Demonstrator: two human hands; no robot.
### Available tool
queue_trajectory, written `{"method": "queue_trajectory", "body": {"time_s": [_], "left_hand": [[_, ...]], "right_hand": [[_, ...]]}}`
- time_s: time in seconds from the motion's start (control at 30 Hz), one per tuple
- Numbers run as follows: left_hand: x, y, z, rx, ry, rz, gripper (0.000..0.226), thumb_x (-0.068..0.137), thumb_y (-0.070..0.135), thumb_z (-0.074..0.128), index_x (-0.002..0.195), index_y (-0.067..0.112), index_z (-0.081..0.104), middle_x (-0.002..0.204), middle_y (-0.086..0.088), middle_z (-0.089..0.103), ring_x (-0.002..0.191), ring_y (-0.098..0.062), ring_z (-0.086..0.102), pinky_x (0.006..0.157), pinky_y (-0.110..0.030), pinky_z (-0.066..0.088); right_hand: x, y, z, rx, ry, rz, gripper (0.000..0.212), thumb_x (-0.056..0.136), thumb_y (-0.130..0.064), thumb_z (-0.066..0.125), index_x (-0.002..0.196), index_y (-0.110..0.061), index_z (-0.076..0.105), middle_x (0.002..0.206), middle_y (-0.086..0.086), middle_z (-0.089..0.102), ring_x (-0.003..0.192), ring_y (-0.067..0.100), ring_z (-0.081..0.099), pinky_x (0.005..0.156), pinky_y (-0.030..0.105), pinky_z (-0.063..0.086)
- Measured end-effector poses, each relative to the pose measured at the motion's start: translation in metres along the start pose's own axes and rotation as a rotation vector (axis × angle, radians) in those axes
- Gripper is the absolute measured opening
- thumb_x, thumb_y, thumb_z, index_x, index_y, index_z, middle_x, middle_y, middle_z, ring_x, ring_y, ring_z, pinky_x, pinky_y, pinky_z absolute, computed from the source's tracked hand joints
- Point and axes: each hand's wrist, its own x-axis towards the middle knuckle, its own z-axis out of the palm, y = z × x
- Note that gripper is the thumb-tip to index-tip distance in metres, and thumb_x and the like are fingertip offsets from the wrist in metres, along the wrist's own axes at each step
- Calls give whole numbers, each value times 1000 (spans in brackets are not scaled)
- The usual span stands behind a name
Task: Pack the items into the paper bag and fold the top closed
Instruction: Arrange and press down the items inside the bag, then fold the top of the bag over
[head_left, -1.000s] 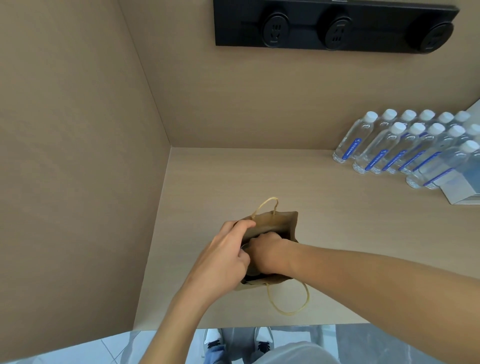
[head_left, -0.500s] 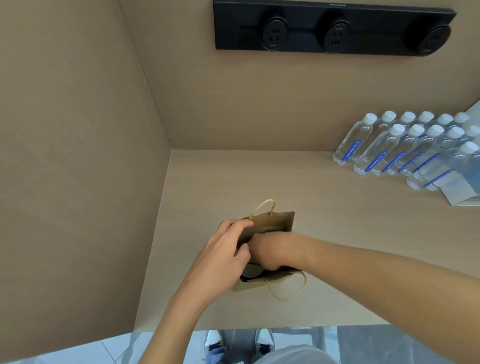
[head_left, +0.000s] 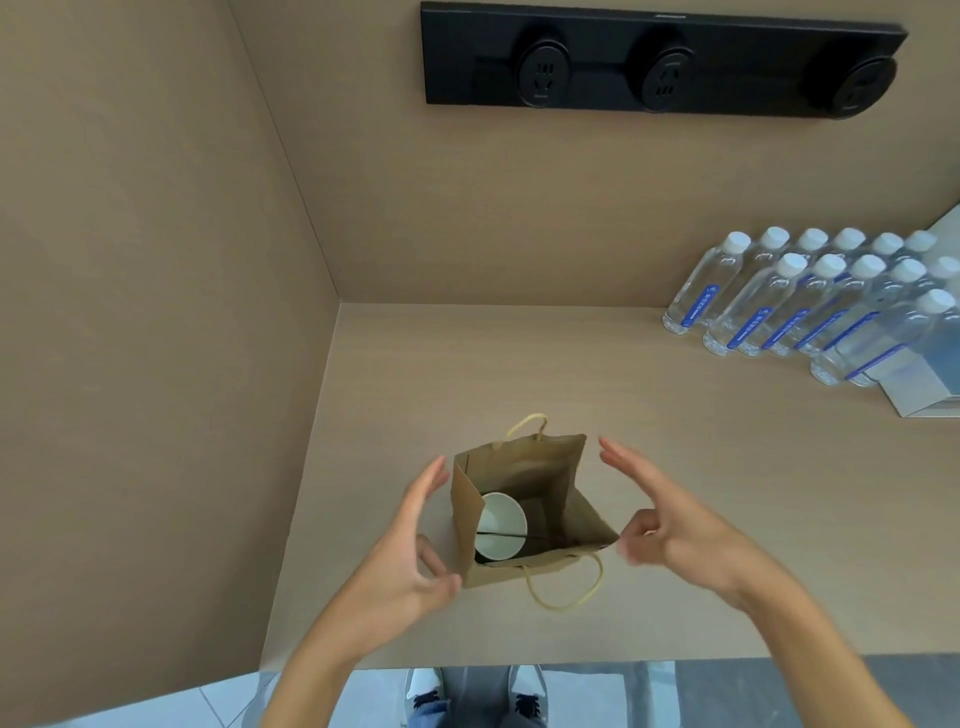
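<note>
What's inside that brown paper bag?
Inside the paper bag lies a white paper cup, tipped toward the left wall, with a thin dark stick across its mouth. The bag's floor beneath the cup is hidden.

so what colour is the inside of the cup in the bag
White, or slightly off-white. The cup sits inside the open brown paper bag, seen best in the head view.

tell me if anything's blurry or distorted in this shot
Head view: the right hand smears with motion blur at its curled fingers; the left hand is a little sharper; the paper bag and the cup inside look crisp; wide-angle distortion tilts the water bottles and splays the walls.
</note>
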Motion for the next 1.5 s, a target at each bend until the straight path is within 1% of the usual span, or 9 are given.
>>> {"method": "queue_trajectory", "body": {"time_s": [0.1,0.23,0.37,0.53,0.7,0.9,1.2,1.37,1.5], "left_hand": [[13,1,17,54,59,-4,103,68,33,84,138,63,14,140,39,28,64,-9,55,61,-21,50],[25,6,20,6,216,47,60,78,22,78,121,56,52,99,22,67,53,-5,48,51,-22,48],[29,10,19,-123,296,62,42,82,-10,64,95,29,76,99,4,71,56,-14,65,52,-17,50],[31,9,21,-243,414,32,54,82,-21,43,80,18,79,93,4,78,96,-9,69,83,-16,51],[32,6,25,-288,370,-7,9,81,5,72,83,13,76,95,0,77,89,-9,70,75,-16,54],[40,-8,31,157,401,-24,49,67,0,81,103,29,66,93,10,65,61,-3,49,61,-11,44],[47,-20,33,186,454,23,20,69,2,81,68,20,71,71,4,58,56,0,50,54,-11,37],[51,-15,35,93,542,13,38,74,1,77,107,16,65,100,5,59,67,-2,61,63,-8,48],[41,-11,40,68,225,23,70,81,15,74,141,23,39,138,2,43,118,-8,52,101,-28,46]], "right_hand": [[15,13,22,-17,-40,-2,111,72,-3,74,136,-70,13,143,23,44,98,39,66,77,37,58],[30,16,38,121,63,-105,87,77,-4,73,137,-53,34,137,-33,45,64,28,60,46,29,48],[30,15,50,263,224,-119,40,86,9,61,110,-22,67,87,12,75,57,24,66,55,28,54],[25,12,59,676,312,-100,29,93,9,51,84,-2,77,110,10,74,102,26,70,84,41,57],[21,6,62,474,270,-62,25,77,6,75,97,-10,73,100,3,72,75,16,62,64,19,53],[30,17,76,-112,407,-64,42,79,3,73,116,-15,66,82,-20,51,64,10,50,59,10,40],[37,30,83,-8,526,-45,27,79,-7,76,78,-33,68,49,-14,56,48,2,48,48,8,40],[32,29,87,-46,562,-84,23,82,-10,74,66,-23,65,67,-6,59,57,18,57,57,27,48],[18,31,102,-110,485,-130,4,88,-23,65,91,-22,65,81,-5,61,66,11,62,61,31,55]]}}
